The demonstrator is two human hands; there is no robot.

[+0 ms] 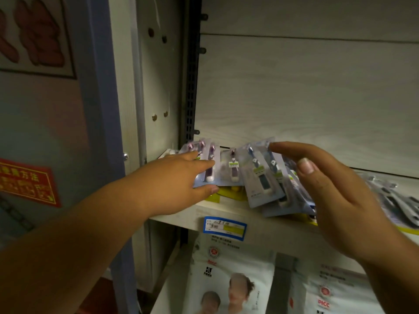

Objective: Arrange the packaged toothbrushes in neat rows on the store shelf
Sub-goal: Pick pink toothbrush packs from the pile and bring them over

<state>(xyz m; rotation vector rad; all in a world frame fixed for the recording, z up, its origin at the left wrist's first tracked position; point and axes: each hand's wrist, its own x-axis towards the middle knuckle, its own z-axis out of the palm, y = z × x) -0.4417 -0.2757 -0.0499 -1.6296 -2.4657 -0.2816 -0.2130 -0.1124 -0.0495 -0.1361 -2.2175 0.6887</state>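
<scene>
L hand (179, 177) was laid, fingers straight, on the purple toothbrush pack (209, 164) at the left end of the shelf (260, 225). R hand (340, 193) was held w/ fingers loose, nothing gripped, over the fanned blue packs (260, 177) beside it.

left hand (179, 177) rests on purple toothbrush packs (232, 172), right hand (335, 189) near blue packs (263, 182).

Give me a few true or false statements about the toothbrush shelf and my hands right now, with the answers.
1. The left hand rests on the purple toothbrush pack. True.
2. The blue toothbrush packs lie in a neat row. False: they overlap, fanned askew.
3. The right hand grips a blue pack. False: its fingers are straight and hold nothing.
4. A blue-bordered price tag sits on the shelf front edge. True.
</scene>
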